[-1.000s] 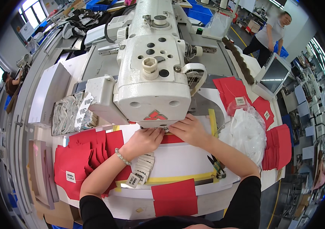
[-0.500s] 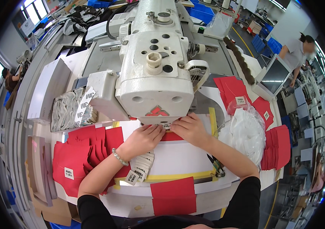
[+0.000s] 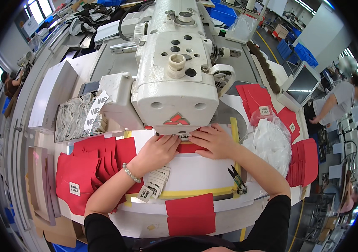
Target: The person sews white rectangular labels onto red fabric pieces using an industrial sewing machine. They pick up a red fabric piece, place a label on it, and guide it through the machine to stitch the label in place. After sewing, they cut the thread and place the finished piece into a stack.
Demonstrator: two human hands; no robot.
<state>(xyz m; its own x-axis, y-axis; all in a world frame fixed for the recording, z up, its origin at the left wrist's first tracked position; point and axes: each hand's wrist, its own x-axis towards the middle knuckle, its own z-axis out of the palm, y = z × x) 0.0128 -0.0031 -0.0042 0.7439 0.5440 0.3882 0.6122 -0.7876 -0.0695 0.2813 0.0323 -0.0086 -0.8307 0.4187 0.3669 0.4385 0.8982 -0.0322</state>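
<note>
Under the front of a white sewing machine [image 3: 179,94] lies a red fabric piece [image 3: 189,148] with a small white label [image 3: 184,137] on it. My left hand [image 3: 159,148] rests at the label's left side, its fingers stretched forward on the work. From the other side my right hand [image 3: 214,142] lies flat on the red fabric, fingers spread, with the fingertips beside the label. The machine head hides the needle area and the fabric's far part. Near my left wrist, loose white labels [image 3: 156,185] lie fanned out.
Red fabric stacks [image 3: 80,168] lie on the left and more [image 3: 303,161] on the right. Dark-handled thread snips [image 3: 238,181] lie right of the white work sheet, near a plastic bag of white material [image 3: 269,143]. A folded red piece [image 3: 190,214] hangs at the front edge.
My right hand has flattened and spread over the red fabric, its thumb now lower. The left hand stays nearly in place. At the right, a person has moved farther right and nearer.
</note>
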